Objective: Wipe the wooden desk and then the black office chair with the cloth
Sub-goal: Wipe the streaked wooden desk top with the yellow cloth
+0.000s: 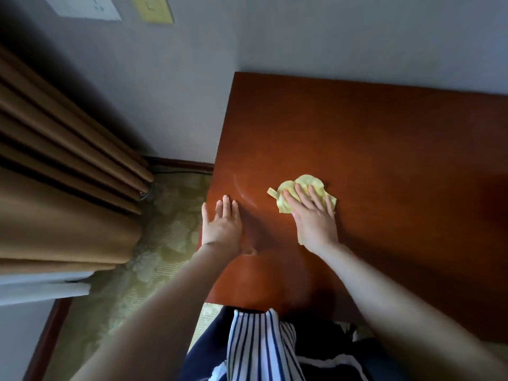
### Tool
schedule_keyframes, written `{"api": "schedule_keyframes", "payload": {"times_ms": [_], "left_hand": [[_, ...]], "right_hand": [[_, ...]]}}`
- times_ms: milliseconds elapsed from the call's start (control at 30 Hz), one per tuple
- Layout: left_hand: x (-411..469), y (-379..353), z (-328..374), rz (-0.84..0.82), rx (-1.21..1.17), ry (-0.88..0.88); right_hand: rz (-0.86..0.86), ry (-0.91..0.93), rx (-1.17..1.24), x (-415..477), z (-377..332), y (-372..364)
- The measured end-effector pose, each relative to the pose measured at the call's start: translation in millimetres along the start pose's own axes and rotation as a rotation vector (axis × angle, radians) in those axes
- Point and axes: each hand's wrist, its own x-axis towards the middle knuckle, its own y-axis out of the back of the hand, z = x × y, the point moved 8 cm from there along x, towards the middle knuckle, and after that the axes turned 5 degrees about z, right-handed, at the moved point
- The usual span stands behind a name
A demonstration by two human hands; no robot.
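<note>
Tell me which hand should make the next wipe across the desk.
Right. The right hand already presses flat on the yellow cloth on the desk; the left hand lies bare near the desk's left edge.

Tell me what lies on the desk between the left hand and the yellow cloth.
Head view: only bare wooden desk lies between the left hand and the cloth, crossed by a faint curved wipe streak.

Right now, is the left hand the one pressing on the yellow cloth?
No, the right hand presses the yellow cloth; the left hand lies flat on the bare desk.
</note>
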Motion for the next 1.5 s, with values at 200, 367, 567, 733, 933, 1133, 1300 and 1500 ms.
{"api": "schedule_keyframes", "payload": {"times_ms": [200, 367, 567, 733, 933, 1133, 1300, 1500], "left_hand": [[8, 13, 2, 0.109, 0.059, -0.081], [21, 20, 44, 0.127, 0.172, -0.329], [46, 39, 78, 0.081, 0.225, -0.367], [61, 48, 89, 0.038, 0.207, -0.334], [63, 45, 88, 0.019, 0.179, -0.310], [64, 45, 96, 0.024, 0.161, -0.265], [65, 43, 95, 0.024, 0.170, -0.247], [65, 44, 93, -0.027, 0.178, -0.213]], "right_hand": [[0.052, 0.001, 0.123, -75, -21, -3], [0.042, 0.111, 0.031, -122, -30, -4], [-0.102, 0.367, -0.137, -123, 2, -5], [-0.220, 0.324, -0.150, -79, 61, 2], [-0.175, 0.247, -0.063, 5, 109, 35], [-0.090, 0.171, -0.013, 85, 122, 47], [-0.040, 0.012, -0.028, 145, 124, 44], [0.052, -0.181, 0.045, 155, 109, 38]]}}
